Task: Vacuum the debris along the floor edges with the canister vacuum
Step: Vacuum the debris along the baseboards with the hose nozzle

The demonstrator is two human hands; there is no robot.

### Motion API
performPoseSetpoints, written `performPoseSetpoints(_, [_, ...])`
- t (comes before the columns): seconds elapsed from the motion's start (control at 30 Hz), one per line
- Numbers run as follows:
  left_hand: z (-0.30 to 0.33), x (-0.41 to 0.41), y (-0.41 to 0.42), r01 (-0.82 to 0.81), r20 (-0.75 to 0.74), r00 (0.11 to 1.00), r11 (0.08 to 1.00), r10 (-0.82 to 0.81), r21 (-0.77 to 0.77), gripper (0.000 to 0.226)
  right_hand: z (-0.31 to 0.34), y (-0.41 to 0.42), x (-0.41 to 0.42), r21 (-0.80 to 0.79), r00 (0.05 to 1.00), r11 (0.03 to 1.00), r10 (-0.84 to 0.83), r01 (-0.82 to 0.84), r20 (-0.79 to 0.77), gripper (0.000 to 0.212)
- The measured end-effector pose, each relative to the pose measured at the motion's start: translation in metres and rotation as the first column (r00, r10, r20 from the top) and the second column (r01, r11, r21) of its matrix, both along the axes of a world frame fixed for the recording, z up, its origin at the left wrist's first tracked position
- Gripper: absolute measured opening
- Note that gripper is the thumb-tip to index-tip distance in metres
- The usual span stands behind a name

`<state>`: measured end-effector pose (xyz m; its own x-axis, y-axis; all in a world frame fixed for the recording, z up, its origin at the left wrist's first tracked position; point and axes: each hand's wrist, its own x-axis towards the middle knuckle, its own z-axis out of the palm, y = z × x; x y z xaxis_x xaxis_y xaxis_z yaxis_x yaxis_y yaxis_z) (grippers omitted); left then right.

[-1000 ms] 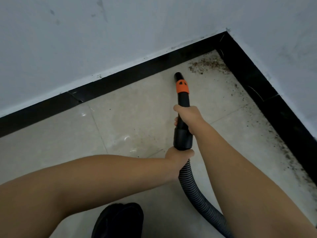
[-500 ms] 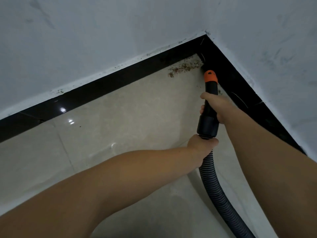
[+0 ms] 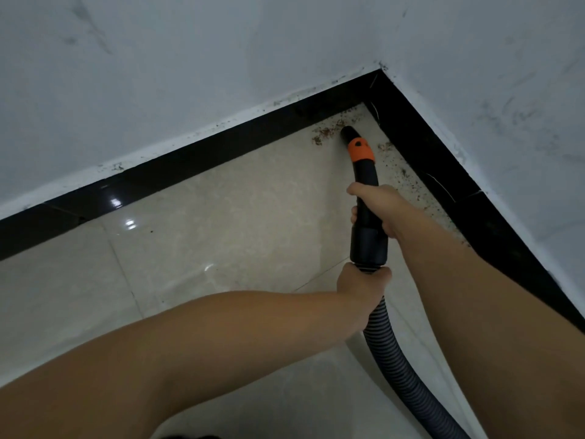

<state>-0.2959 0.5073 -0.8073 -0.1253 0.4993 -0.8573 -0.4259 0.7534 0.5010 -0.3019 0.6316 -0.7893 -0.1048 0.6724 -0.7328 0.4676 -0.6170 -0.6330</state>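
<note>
Fingers (image 3: 357,189) clamp wand (image 3: 367,185) — nozzle (image 3: 348,132) beside corner debris (image 3: 326,132); floor (image 3: 237,217) leftward open.

black nozzle (image 3: 364,191) with orange collar (image 3: 361,150), grey ribbed hose (image 3: 389,353), beige tiles (image 3: 240,217), black skirting (image 3: 190,160)

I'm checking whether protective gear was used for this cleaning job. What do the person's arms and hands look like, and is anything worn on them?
Both forearms are bare to the frame's edge: no sleeves show. The left hand and right hand wear no gloves. No watch, ring, bracelet or marking is visible on either.
</note>
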Motion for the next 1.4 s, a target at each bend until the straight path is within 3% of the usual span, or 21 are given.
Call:
performPoseSetpoints(0.27, [0.003,-0.019,-0.039,-0.092,-0.063,0.994,0.996,0.091,-0.002,0.018,0.005,-0.043,-0.034,-0.038,0.990,0.990,0.132,-0.133,-0.044,0.017])
performPoseSetpoints(0.63, [-0.003,-0.033,0.009,0.017,-0.003,1.000,1.000,-0.017,-0.013,0.032,-0.005,0.007,-0.027,0.030,0.999,0.998,-0.048,0.048,-0.016,0.016])
performPoseSetpoints(0.87, [-0.008,-0.022,0.053,0.031,0.040,0.999,0.999,-0.031,0.008,0.040,-0.006,0.050,-0.014,0.050,0.999,0.997,-0.051,0.051,-0.002,0.017])
performPoseSetpoints(1.07, [-0.004,-0.022,0.075,0.016,0.042,0.999,1.000,-0.017,0.023,0.031,0.002,0.068,-0.019,0.050,1.000,0.999,-0.013,0.013,-0.002,0.021])
performPoseSetpoints(1.23, [-0.006,-0.027,0.069,-0.017,0.044,0.999,0.999,0.016,0.036,0.039,0.002,0.065,-0.026,0.052,1.000,0.999,-0.007,0.006,0.012,0.022])
performPoseSetpoints(1.4, [-0.004,-0.029,0.045,-0.064,0.011,0.998,0.998,0.064,0.015,0.021,-0.001,0.043,-0.033,0.043,1.000,0.999,-0.003,0.003,0.003,0.016])
